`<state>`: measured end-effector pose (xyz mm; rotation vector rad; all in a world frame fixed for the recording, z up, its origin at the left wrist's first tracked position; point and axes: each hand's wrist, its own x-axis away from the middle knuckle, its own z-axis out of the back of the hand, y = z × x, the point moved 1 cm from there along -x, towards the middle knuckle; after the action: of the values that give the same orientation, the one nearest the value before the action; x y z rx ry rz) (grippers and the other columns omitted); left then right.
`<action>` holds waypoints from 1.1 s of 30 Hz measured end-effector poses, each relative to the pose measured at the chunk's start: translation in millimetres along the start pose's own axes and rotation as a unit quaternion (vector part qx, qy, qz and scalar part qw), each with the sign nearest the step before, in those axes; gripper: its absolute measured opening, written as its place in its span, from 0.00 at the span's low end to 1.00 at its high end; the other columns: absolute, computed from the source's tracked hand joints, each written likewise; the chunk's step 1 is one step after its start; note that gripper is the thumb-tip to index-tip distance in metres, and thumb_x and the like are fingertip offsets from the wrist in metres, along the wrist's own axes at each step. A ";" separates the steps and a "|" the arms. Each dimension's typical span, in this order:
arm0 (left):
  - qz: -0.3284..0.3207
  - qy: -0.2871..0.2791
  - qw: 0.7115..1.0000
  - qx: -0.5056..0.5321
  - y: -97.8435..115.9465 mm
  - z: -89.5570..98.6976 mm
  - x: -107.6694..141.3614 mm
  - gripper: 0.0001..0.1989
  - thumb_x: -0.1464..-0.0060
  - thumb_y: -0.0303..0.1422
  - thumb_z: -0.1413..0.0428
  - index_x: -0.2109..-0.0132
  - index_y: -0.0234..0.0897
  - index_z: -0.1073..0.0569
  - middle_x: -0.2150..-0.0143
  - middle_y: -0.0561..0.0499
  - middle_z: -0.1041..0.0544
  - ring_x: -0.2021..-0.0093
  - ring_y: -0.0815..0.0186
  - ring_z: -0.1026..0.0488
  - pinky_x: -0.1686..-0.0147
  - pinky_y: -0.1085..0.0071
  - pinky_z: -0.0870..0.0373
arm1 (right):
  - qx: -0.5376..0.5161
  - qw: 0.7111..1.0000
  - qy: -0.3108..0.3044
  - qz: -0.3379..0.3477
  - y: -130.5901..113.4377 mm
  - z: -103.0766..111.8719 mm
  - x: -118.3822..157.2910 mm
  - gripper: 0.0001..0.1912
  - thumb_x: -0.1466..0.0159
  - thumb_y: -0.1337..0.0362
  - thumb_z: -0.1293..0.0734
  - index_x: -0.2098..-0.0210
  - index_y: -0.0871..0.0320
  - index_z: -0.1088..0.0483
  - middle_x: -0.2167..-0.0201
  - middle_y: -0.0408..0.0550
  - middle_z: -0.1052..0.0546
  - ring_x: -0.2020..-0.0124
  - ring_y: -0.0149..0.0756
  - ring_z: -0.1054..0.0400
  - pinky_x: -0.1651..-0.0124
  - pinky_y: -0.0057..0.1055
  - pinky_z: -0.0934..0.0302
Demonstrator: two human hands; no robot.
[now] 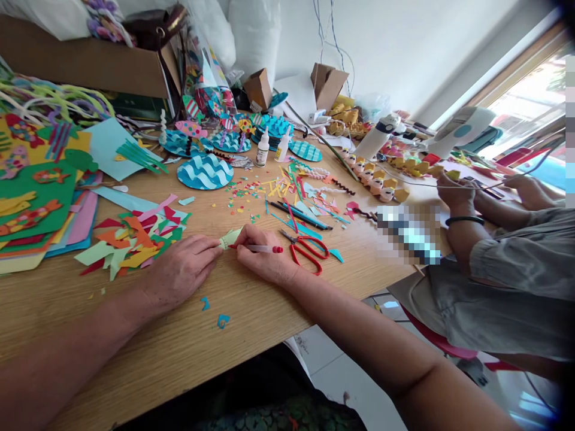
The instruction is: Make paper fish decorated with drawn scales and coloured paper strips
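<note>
My right hand (263, 257) is closed around a red-capped pen (265, 248), its red tip against a small pale green paper piece (233, 237). Dark marks show along that paper's left part. With fingers pressed together, my left hand (184, 269) grips the paper's left edge at the table. Just beyond my right hand lie red-handled scissors (309, 248), their blades pointing away to the left, and several dark pencils or pens (300, 215). Two blue paper scraps (223, 321) rest on the wood nearer to me.
Coloured paper scraps (135, 239) are heaped at left, beside stacked coloured sheets (49, 191). A blue wavy-patterned disc (205, 172), glue bottles (262, 148) and confetti bits (245, 194) lie farther back. At right, a person's hands (456, 191) work near an egg-carton row (372, 179).
</note>
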<state>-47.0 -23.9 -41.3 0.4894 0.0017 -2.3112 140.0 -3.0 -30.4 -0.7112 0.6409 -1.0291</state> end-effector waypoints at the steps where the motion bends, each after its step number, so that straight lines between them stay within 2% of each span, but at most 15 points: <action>1: -0.001 0.002 1.000 -0.002 0.0 -0.1 -0.1 0.19 0.39 0.33 0.62 0.53 0.35 0.28 0.54 0.44 0.25 0.52 0.59 0.31 0.52 0.58 0.31 | -0.001 1.000 -0.001 0.002 0.4 -0.3 0.1 0.02 0.48 0.68 0.40 0.74 0.57 0.38 0.80 0.36 0.35 0.78 0.26 0.42 0.73 0.23 0.49; 13: -0.030 0.029 0.999 -0.018 0.3 -1.0 -1.3 0.20 0.39 0.32 0.62 0.55 0.31 0.26 0.57 0.42 0.25 0.54 0.58 0.30 0.54 0.59 0.30 | -0.022 1.000 -0.008 0.005 -0.4 -2.0 -0.1 0.02 0.48 0.69 0.40 0.74 0.57 0.37 0.80 0.37 0.35 0.77 0.26 0.42 0.72 0.23 0.48; 17: -0.026 0.023 0.999 -0.022 0.9 0.3 -2.4 0.20 0.39 0.32 0.62 0.56 0.33 0.26 0.57 0.43 0.24 0.55 0.58 0.30 0.55 0.59 0.30 | -0.017 1.000 -0.010 0.000 -0.2 -2.3 -0.2 0.02 0.48 0.68 0.40 0.73 0.57 0.37 0.80 0.37 0.35 0.77 0.26 0.42 0.72 0.23 0.48; 23: -0.035 0.019 0.999 -0.029 1.1 1.3 -2.6 0.21 0.39 0.32 0.63 0.56 0.30 0.26 0.57 0.42 0.24 0.55 0.58 0.29 0.55 0.59 0.30 | -0.011 1.000 -0.004 0.000 -1.4 -1.5 0.2 0.02 0.48 0.69 0.40 0.74 0.57 0.38 0.80 0.37 0.35 0.78 0.26 0.43 0.72 0.23 0.49; 29: -0.009 -0.010 1.000 -0.025 0.9 1.7 -1.6 0.21 0.39 0.33 0.64 0.55 0.35 0.27 0.55 0.45 0.25 0.52 0.60 0.30 0.52 0.59 0.32 | -0.011 1.000 0.004 -0.001 -1.6 -0.4 0.5 0.01 0.49 0.69 0.41 0.75 0.57 0.39 0.81 0.37 0.35 0.79 0.26 0.43 0.74 0.23 0.51; 33: -0.017 -0.003 1.000 -0.016 0.2 0.6 -1.8 0.21 0.39 0.33 0.63 0.54 0.33 0.27 0.56 0.43 0.24 0.53 0.59 0.30 0.52 0.58 0.32 | -0.015 1.000 0.006 -0.005 -3.2 0.6 0.4 0.02 0.49 0.70 0.41 0.76 0.57 0.40 0.81 0.37 0.36 0.79 0.26 0.44 0.74 0.23 0.50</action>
<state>-45.9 -22.9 -40.1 0.4702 0.0454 -2.3419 138.8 -4.3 -27.6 -0.7354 0.6648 -1.0350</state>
